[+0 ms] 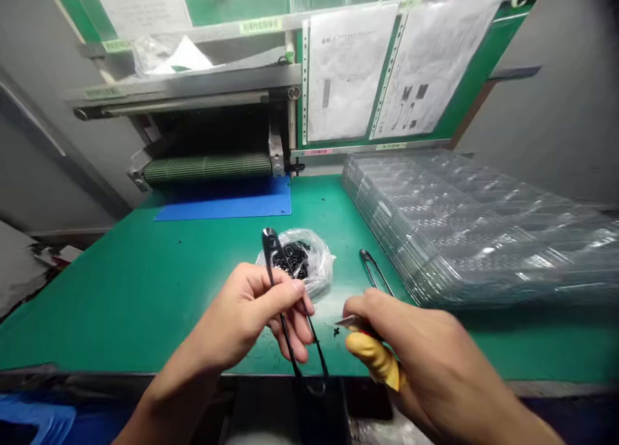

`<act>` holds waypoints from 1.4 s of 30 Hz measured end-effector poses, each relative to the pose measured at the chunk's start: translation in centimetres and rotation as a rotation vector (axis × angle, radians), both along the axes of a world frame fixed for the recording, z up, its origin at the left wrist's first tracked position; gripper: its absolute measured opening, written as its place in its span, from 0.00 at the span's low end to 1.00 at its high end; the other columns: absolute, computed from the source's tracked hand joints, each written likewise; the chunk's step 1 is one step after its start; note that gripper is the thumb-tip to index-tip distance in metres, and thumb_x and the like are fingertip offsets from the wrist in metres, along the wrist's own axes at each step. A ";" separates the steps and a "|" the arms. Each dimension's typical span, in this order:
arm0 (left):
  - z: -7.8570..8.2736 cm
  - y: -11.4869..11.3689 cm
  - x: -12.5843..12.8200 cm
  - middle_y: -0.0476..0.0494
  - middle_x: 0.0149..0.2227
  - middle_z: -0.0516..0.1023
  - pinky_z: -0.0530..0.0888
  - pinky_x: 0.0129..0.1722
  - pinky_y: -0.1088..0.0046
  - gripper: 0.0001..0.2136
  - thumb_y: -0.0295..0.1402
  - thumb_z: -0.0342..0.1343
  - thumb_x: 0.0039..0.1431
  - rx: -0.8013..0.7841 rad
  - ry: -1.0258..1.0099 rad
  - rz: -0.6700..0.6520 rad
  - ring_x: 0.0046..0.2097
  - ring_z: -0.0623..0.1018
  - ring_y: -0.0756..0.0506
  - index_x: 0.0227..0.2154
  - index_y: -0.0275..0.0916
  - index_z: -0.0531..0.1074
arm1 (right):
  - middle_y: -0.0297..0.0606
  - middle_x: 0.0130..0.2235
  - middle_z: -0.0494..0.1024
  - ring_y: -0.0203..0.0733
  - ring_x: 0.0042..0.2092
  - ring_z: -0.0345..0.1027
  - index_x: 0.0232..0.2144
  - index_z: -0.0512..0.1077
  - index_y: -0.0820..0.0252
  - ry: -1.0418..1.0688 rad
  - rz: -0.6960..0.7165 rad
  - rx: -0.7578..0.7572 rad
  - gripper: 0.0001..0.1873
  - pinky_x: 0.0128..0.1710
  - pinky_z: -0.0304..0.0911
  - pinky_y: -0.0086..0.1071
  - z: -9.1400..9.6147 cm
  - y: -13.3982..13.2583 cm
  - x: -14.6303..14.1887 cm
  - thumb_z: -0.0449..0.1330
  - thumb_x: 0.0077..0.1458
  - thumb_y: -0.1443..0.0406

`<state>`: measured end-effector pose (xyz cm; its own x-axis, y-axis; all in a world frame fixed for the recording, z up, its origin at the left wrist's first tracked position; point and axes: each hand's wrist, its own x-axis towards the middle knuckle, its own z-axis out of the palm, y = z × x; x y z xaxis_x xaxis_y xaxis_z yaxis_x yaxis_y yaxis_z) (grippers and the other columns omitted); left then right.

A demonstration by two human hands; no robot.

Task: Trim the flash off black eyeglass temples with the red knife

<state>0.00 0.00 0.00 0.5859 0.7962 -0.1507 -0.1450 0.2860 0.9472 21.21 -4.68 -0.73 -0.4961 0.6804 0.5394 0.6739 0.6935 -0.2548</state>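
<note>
My left hand [261, 309] is closed round a long, narrow black plastic frame [289, 342], rounded at its top and looped at its bottom end. The thumb and fingers pinch its two thin sides. To the right, my right hand [411, 342] grips a small tool with a pointed metal tip [349, 322]; the fist hides most of it, so its exact kind cannot be told. A yellow finger cot [374, 358] covers my right thumb. The tip points left, apart from the frame. Just below it, a small black scrap [336, 332] lies on the table.
Behind my left hand sits a clear plastic bag [319, 271] of small black pieces. A second black frame [370, 264] lies beside stacked clear trays [435, 238] on the green table [120, 284]. A conveyor roller [207, 169] and a blue mat [227, 203] are at the back.
</note>
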 end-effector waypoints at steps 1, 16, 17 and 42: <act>0.3 -0.4 0.1 0.43 0.21 0.80 0.74 0.19 0.84 0.14 0.37 0.59 0.60 -0.035 0.001 -0.032 0.20 0.79 0.50 0.25 0.31 0.75 | 0.30 0.25 0.66 0.36 0.23 0.59 0.34 0.67 0.60 -0.077 0.027 0.035 0.13 0.21 0.50 0.30 0.7 -0.1 0.2 0.45 0.68 0.67; 1.2 -1.5 0.7 0.43 0.20 0.79 0.73 0.21 0.83 0.15 0.33 0.57 0.60 -0.108 0.101 -0.199 0.19 0.77 0.52 0.19 0.31 0.74 | 0.31 0.23 0.65 0.37 0.20 0.62 0.33 0.70 0.59 -0.343 0.054 0.018 0.18 0.19 0.51 0.31 2.3 -0.6 0.2 0.44 0.48 0.76; 1.2 -1.5 0.7 0.43 0.19 0.79 0.73 0.21 0.83 0.15 0.33 0.57 0.60 -0.106 0.104 -0.198 0.19 0.77 0.52 0.19 0.32 0.74 | 0.32 0.23 0.66 0.37 0.20 0.62 0.32 0.70 0.59 -0.347 0.060 0.014 0.18 0.19 0.51 0.30 2.3 -0.6 0.2 0.44 0.47 0.76; -2.4 -2.8 2.4 0.48 0.37 0.84 0.76 0.36 0.81 0.10 0.38 0.54 0.65 0.379 -0.043 0.496 0.36 0.82 0.50 0.39 0.46 0.81 | 0.27 0.24 0.60 0.32 0.24 0.50 0.33 0.67 0.58 0.684 0.009 -0.818 0.17 0.21 0.51 0.25 -1.2 0.0 -0.4 0.55 0.63 0.51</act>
<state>2.44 -2.84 -2.40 0.1319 0.9685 0.2112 -0.2146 -0.1801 0.9600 20.81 -4.65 -1.93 -0.2670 0.9598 0.0863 0.2070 0.1446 -0.9676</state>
